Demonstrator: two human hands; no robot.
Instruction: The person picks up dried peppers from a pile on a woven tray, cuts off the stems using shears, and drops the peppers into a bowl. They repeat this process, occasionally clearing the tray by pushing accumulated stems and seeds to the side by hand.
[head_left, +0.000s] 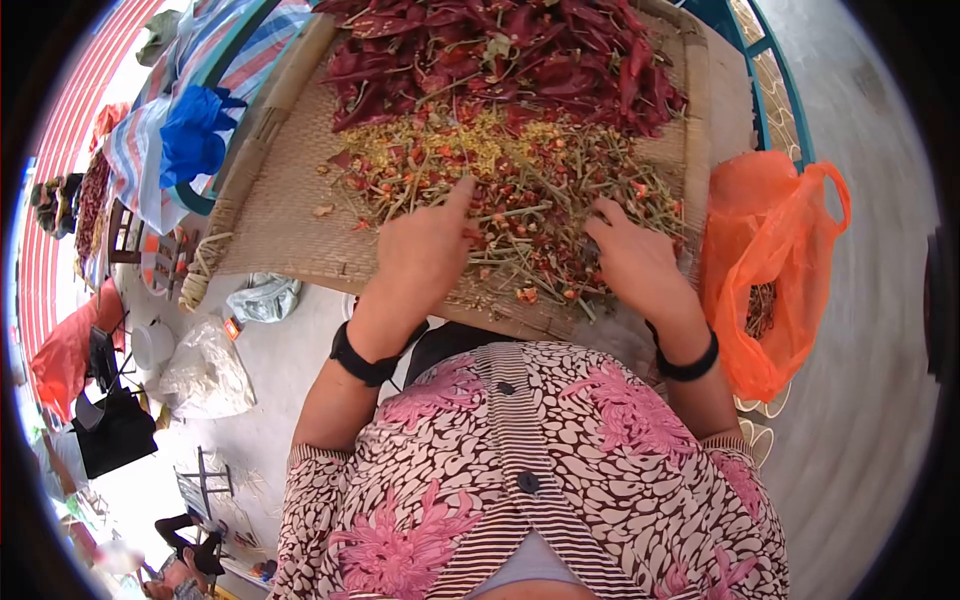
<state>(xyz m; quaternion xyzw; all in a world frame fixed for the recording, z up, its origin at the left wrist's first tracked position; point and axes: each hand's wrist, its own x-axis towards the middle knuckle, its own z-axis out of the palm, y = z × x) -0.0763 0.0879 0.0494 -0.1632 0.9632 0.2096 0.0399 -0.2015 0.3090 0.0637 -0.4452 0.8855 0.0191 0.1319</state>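
A heap of dried chilli bits, yellow seeds and cut stems [540,190] lies across the near half of a woven mat tray [290,200]. My left hand [425,245] rests at the left of this heap, its index finger stretched out into the seeds and its other fingers curled beneath. At the heap's right side, my right hand [635,255] touches the stems with bent fingers that look apart. Neither hand visibly holds anything. Whole dried red chillies [500,50] are piled on the far half of the tray.
An orange plastic bag [765,270] with some dark dried stuff inside hangs right of the tray. A blue plastic bag [195,135] is at the left by a green metal frame [230,45]. Clear plastic bags [205,370] lie on the floor. Another person [180,570] is at lower left.
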